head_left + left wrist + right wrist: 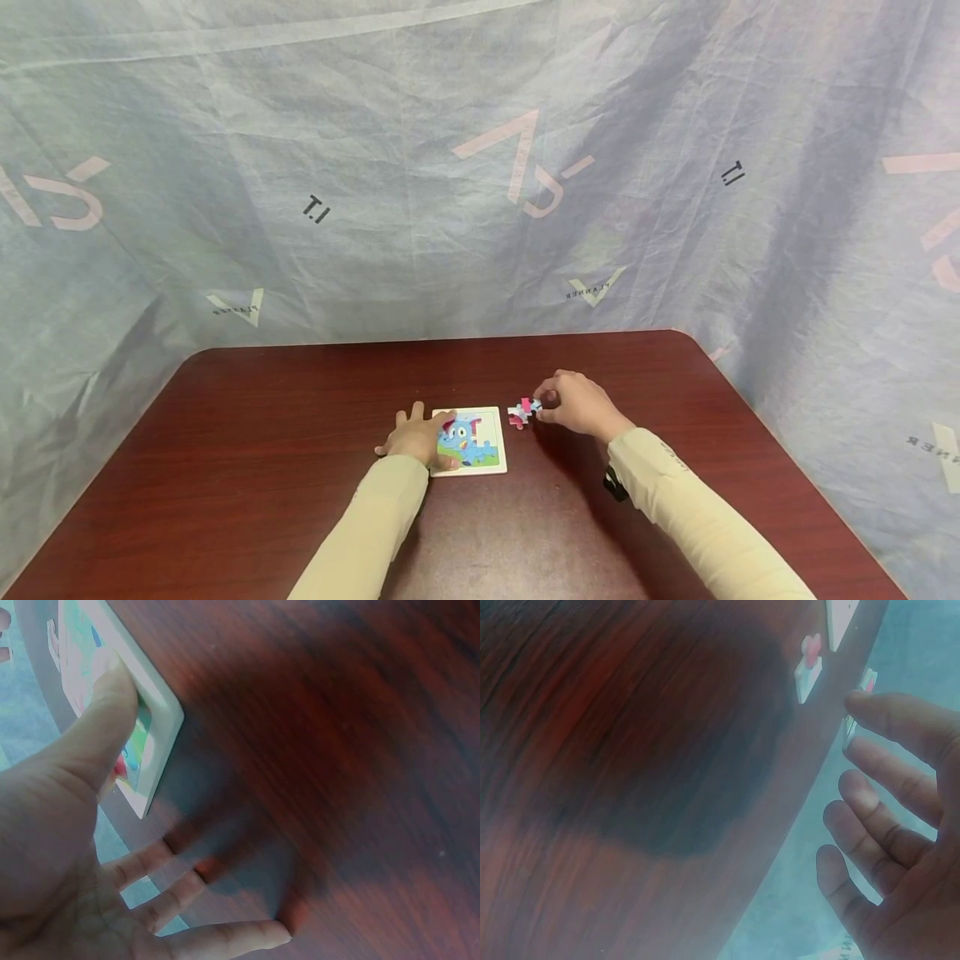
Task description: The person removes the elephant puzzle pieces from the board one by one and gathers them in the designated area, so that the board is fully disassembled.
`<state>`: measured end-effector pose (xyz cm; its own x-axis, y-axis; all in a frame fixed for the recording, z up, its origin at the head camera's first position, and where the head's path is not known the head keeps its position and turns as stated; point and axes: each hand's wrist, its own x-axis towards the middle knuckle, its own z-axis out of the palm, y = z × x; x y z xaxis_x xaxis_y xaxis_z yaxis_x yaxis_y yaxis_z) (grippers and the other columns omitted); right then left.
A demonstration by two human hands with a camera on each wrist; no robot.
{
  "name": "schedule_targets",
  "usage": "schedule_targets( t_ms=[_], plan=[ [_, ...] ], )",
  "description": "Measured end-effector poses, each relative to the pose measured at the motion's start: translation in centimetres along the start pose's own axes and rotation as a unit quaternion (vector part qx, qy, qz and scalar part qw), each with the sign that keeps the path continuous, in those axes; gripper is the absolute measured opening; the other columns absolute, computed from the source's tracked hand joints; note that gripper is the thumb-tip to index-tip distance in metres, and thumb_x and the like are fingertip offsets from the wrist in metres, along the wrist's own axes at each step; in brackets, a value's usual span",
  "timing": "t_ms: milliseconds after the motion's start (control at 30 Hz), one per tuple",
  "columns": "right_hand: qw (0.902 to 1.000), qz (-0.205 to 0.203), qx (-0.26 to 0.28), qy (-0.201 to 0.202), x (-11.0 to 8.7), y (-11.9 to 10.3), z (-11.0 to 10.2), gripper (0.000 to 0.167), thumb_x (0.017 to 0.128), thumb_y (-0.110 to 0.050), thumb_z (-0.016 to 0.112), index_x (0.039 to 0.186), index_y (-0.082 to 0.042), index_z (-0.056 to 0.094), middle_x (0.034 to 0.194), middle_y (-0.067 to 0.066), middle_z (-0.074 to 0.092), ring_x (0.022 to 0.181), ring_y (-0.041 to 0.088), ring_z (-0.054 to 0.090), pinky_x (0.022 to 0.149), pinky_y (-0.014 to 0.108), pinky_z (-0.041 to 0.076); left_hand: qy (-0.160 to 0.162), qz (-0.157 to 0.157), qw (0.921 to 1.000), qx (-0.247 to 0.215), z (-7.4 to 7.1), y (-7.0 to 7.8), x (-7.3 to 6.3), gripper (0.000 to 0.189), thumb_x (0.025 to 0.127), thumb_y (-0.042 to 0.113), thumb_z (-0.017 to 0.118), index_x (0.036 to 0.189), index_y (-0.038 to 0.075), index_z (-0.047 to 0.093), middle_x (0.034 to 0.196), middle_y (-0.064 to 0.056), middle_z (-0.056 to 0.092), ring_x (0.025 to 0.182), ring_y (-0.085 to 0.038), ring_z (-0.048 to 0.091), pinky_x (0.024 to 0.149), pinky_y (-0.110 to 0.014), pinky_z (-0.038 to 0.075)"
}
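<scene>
Cream sleeves [697, 517] reach in from the near side over the dark red tabletop [262, 467], leading to two bare hands. On the left, the left hand [415, 437] lies with fingers spread, gripping nothing, its thumb over the near left part of the puzzle board [480, 472], a pale-rimmed square with a blue cartoon animal. Just right of that board, the right hand [585, 404] pinches a pink-and-blue piece [528, 406] between thumb and index finger; whether it is fully lifted I cannot tell. Near it, a second loose piece [808, 671] rests on the tabletop. Both pieces look thin, light and stiff, likely smooth on the printed face, so a fingertip pinch on opposite edges should suit them, with little force and the knobs spared from bending. The board, probably light enough to slide, seems best steadied by its rim.
</scene>
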<state>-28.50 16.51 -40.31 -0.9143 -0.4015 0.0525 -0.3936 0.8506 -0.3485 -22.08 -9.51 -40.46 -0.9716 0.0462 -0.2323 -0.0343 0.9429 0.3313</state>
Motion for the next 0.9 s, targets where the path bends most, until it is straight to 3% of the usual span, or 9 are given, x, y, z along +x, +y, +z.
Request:
schedule_targets(
  t_ms=[900],
  plan=[
    [0.9989,0.046,-0.004,0.0,-0.7,2.8,0.2,0.021,0.084,-0.018,0.083,0.104,-0.014,0.078,0.085,0.002,0.057,0.082,0.021,0.054,0.073,0.044,0.048,-0.005,-0.005,1.0,0.001,0.4,-0.1,0.5,0.081,0.078,0.03,0.089,0.15,0.024,0.052,0.155,-0.021,0.033,0.138,-0.047,0.032,0.089,-0.08,0.041]
  ],
)
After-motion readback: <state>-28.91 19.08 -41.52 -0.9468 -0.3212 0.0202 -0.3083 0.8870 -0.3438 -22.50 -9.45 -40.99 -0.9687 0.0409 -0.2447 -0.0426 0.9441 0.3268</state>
